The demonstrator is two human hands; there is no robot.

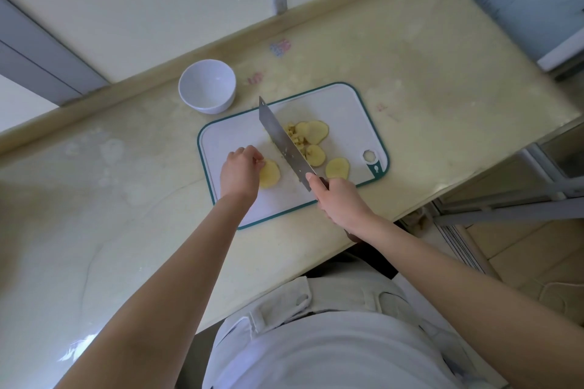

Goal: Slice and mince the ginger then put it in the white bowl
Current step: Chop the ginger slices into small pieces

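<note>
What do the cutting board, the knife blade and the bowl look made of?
Cutting board: likely plastic, matte white with a teal rim. Knife blade: metal, probably steel, grey sheen. White bowl: glossy, ceramic or melamine; cannot tell which.

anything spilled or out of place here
Nothing stands out: the ginger slices and minced bits are all within the cutting board, and the white bowl stands upright and empty beside it on the counter.

I see both arms bare from the left hand point(240, 172) and right hand point(339, 202) back to the frame's edge. Lower down I make out a loose white shirt point(316, 357) over pale beige trousers point(347, 292) with a flapped pocket point(284, 298).
</note>
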